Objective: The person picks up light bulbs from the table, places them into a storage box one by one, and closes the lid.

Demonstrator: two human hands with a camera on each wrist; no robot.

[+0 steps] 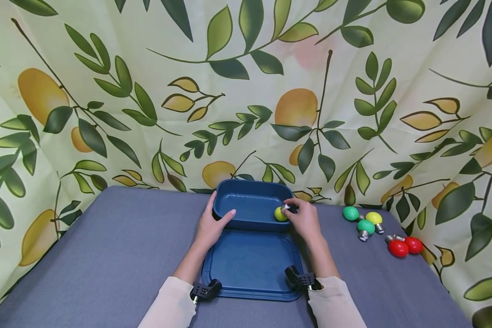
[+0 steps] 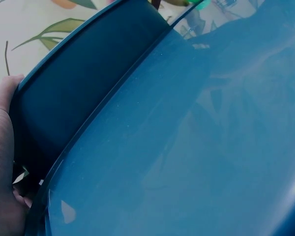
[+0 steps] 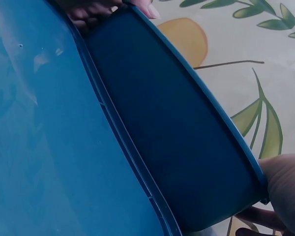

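A deep blue plastic box stands near the back of the table, seen from outside in both wrist views. My left hand grips its left end, thumb over the rim and fingers along the outer wall. My right hand reaches over the right front corner and pinches a yellow-green light bulb by its silver screw base, round end down inside the box. In the right wrist view that hand is at the box's end, and the wall hides the bulb.
A flat blue lid lies just in front of the box, below both forearms. To the right on the grey table are green bulbs, a yellow bulb and red bulbs. A leaf-patterned cloth hangs behind.
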